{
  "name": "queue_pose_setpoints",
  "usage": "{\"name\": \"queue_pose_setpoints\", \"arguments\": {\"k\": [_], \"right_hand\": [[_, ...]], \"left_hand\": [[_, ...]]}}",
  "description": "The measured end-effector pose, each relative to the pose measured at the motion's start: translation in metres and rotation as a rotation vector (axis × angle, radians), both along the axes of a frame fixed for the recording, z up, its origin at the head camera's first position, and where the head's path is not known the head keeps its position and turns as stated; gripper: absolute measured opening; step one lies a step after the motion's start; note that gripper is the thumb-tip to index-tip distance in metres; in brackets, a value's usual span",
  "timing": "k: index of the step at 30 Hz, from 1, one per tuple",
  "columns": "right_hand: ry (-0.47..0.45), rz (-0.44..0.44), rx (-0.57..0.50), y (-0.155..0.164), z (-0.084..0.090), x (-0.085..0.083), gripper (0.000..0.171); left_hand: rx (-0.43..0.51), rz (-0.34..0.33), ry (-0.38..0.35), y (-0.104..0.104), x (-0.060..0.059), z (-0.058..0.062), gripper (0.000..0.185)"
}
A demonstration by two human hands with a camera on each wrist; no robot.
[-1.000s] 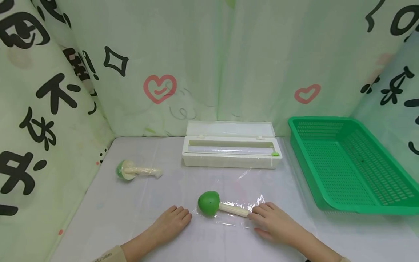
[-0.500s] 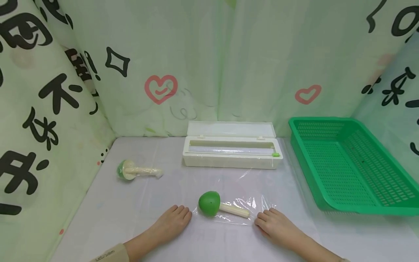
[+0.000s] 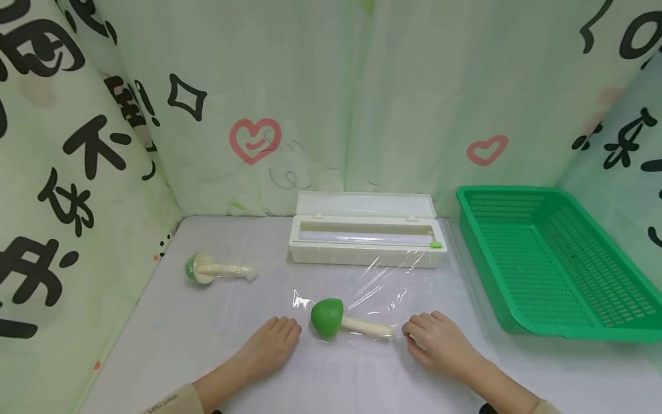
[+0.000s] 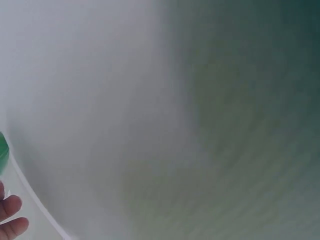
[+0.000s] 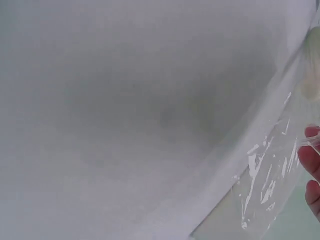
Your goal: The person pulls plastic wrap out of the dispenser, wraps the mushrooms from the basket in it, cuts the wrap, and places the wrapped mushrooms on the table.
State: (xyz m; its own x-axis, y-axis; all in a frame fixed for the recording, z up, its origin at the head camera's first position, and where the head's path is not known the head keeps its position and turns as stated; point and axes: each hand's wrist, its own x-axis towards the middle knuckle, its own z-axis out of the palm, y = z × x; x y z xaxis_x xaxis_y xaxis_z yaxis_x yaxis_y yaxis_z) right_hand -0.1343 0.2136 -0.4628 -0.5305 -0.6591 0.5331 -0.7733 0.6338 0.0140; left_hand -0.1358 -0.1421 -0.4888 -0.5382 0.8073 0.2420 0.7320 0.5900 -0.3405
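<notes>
A toy mushroom with a green cap and pale stem [image 3: 327, 318] lies on clear cling film [image 3: 380, 296] at the middle front of the table. My right hand [image 3: 439, 344] pinches the film's near right edge, just past the stem's end; in the right wrist view the film [image 5: 270, 175] hangs wrinkled from the fingertips. My left hand [image 3: 272, 347], fingers curled, is at the film's near left corner, beside the cap, and seems to pinch it. Only fingertips [image 4: 12, 227] and a bit of green cap [image 4: 2, 152] show in the left wrist view.
A white cling film dispenser [image 3: 362, 256] with its lid up and a green slide cutter [image 3: 436, 245] stands at the back. Another green-capped mushroom [image 3: 214, 269], wrapped in film, lies at left. A green plastic basket [image 3: 558, 330] takes up the right side. Printed curtains surround the table.
My right hand has left the stem's end and now pinches the film edge. The film's near side has been raised, with stretch lines towards the dispenser, and the mushroom has shifted slightly.
</notes>
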Motion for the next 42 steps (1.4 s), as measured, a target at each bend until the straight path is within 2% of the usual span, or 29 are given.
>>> {"name": "queue_pose_setpoints", "arguments": {"k": [4, 8, 15, 20, 24, 29, 33, 39, 42], "right_hand": [[-0.030, -0.035, 0.004, 0.002, 0.006, -0.008, 0.015], [-0.082, -0.074, 0.027, 0.003, 0.009, -0.015, 0.015], [-0.165, -0.118, 0.060, 0.005, 0.010, -0.025, 0.012], [-0.240, -0.149, 0.066, 0.006, 0.012, -0.031, 0.014], [-0.310, -0.188, 0.067, 0.006, 0.013, -0.035, 0.016], [-0.389, -0.233, 0.078, 0.006, 0.012, -0.041, 0.014], [-0.412, -0.248, 0.075, 0.006, 0.012, -0.046, 0.014], [-0.428, -0.260, 0.094, 0.005, 0.012, -0.056, 0.015], [-0.428, -0.261, 0.125, 0.004, 0.010, -0.062, 0.014]], "left_hand": [[0.070, -0.020, 0.054, 0.001, -0.006, -0.001, 0.023], [0.103, -0.023, 0.106, 0.002, -0.013, 0.002, 0.022], [0.153, -0.004, 0.178, 0.007, -0.028, 0.011, 0.046], [0.168, 0.017, 0.225, 0.011, -0.041, 0.018, 0.047], [0.180, 0.033, 0.225, 0.016, -0.052, 0.023, 0.046], [0.196, 0.049, 0.219, 0.021, -0.065, 0.029, 0.025], [0.184, 0.070, 0.220, 0.025, -0.075, 0.033, 0.020], [0.129, 0.136, 0.118, 0.033, -0.086, 0.035, 0.017], [0.110, 0.157, 0.093, 0.037, -0.091, 0.033, 0.016]]}}
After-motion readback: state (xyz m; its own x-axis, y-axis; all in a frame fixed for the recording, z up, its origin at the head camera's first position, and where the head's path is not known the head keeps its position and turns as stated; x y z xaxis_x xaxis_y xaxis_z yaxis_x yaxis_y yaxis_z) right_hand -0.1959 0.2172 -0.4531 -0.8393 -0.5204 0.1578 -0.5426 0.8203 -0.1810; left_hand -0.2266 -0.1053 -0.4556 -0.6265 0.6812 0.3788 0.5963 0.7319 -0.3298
